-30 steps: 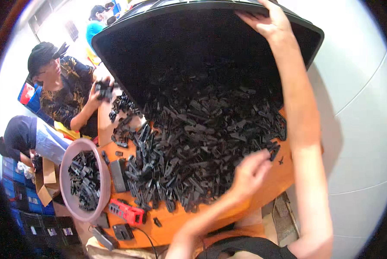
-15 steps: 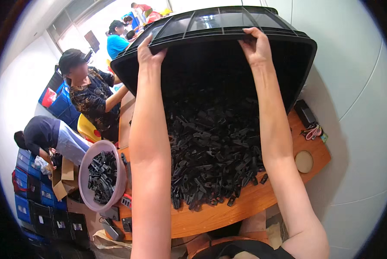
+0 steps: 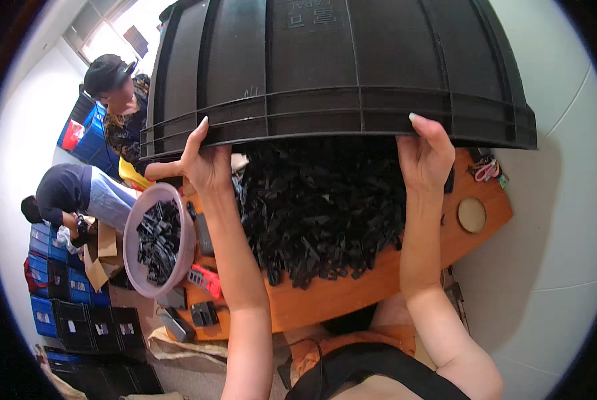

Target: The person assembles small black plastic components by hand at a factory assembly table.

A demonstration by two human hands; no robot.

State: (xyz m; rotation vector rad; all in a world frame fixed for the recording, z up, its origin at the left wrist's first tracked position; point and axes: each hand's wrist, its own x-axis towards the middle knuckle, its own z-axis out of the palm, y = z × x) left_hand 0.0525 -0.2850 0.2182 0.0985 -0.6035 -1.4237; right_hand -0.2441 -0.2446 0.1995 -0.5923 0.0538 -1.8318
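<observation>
A large black plastic crate [image 3: 338, 60] is held upside down, its ribbed bottom facing me, above the orange table [image 3: 352, 293]. My left hand [image 3: 208, 160] grips its near rim on the left. My right hand [image 3: 426, 157] grips the rim on the right. Under the crate lies a big heap of small black plastic parts [image 3: 318, 213] spread over the table top.
A pink round basin [image 3: 178, 263] with several black parts stands at the table's left end, a red tool [image 3: 206, 280] beside it. A person in a black cap [image 3: 115, 87] sits at the far left; another person [image 3: 72, 197] bends over blue crates [image 3: 48, 287]. White wall on the right.
The crate has been tipped further over and lifted toward me, so its bottom now fills the upper view. Both hands stay on its rim. The heap has grown on the table.
</observation>
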